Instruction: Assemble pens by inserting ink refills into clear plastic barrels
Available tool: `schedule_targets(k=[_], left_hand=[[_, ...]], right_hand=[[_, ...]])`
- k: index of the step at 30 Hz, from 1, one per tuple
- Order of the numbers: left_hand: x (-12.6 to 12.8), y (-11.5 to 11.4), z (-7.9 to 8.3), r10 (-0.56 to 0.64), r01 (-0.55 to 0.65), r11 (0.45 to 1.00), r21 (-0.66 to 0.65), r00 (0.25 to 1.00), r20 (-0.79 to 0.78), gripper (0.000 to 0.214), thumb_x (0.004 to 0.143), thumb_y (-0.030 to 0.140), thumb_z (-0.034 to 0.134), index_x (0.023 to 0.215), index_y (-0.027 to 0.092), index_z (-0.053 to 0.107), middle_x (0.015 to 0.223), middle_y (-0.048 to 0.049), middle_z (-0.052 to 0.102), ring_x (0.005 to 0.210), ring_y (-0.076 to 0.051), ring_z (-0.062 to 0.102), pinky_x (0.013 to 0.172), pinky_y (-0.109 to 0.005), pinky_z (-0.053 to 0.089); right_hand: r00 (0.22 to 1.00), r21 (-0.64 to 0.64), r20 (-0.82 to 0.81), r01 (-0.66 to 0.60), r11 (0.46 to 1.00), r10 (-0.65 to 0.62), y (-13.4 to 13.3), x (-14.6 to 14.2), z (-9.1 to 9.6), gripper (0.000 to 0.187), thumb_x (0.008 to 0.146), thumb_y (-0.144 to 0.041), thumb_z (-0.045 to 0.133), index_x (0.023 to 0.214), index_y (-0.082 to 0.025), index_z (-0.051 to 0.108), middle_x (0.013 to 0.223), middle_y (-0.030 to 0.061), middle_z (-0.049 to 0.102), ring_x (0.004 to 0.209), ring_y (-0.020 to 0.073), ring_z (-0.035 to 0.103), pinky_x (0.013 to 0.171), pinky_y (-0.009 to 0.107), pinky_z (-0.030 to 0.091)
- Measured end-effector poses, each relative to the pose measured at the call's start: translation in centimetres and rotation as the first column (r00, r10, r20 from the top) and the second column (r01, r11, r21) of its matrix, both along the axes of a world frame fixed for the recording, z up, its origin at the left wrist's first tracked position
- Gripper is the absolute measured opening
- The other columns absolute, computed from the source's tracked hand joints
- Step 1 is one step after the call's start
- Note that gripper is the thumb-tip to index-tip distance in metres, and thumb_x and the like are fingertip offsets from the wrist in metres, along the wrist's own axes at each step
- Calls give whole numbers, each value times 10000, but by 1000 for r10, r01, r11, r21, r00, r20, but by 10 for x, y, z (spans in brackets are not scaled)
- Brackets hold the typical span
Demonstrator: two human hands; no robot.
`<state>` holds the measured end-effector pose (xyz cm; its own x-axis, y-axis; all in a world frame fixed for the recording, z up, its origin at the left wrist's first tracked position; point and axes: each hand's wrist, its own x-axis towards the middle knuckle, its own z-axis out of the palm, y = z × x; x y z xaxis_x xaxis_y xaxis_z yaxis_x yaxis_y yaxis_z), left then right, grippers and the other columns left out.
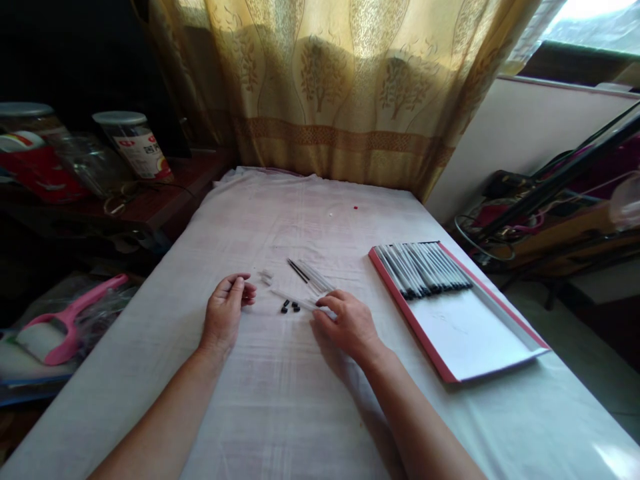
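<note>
My right hand (347, 321) pinches the near end of a clear pen barrel (293, 298), which points left over the cloth. Left of it, my left hand (225, 310) is curled with the thumb against the fingers; whatever they hold, if anything, is too small to make out. Between the hands lie several small black pen plugs (285, 309) and a few small clear caps (267, 277). Just beyond my right hand, dark-tipped pen refills (299, 270) rest beside several clear barrels (316, 275).
On the right, a shallow red-edged box (490, 340) holds a row of assembled pens (425, 267). A tiny red piece (355, 207) lies farther back on the white cloth (270, 413). Jars (143, 150) stand on a side cabinet at left, above a pink-handled tool (75, 320).
</note>
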<state>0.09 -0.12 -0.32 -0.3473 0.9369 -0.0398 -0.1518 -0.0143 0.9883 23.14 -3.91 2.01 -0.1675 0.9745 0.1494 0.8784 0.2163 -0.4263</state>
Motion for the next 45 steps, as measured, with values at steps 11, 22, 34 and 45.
schedule_targets(k=[11,22,34,45], left_hand=[[3,-12,-2,93,371,854,364,580,-809,243,929,318,549,1120,233,674,1195,-85,680,1133,-240,615,997,-431,466],[-16,-2,-3,61,301,929,217,452,-890,279,924,404,492,981,251,718,926,-67,731,882,-246,658,839,-354,492],[-17,2,-10,24,141,976,165,686,-728,246,859,405,557,957,237,708,931,-51,742,802,-210,686,762,-297,539],[-17,1,-10,4,131,982,138,712,-703,246,830,393,558,958,243,706,943,-50,735,810,-209,678,768,-299,539]], right_hand=[[992,-10,114,50,999,-49,-7,-12,-1,145,944,-218,543,990,-208,679,975,74,711,919,215,649,782,289,457],[991,-41,-87,100,994,-104,29,3,2,231,923,-248,526,936,-227,756,952,56,766,888,204,692,777,275,475],[921,-192,387,127,973,-44,51,-18,19,231,857,-214,552,921,-200,774,986,144,753,858,272,704,668,321,454],[942,1,-289,178,984,-171,24,13,9,239,823,-261,528,920,-214,741,842,55,749,729,193,652,697,297,475]])
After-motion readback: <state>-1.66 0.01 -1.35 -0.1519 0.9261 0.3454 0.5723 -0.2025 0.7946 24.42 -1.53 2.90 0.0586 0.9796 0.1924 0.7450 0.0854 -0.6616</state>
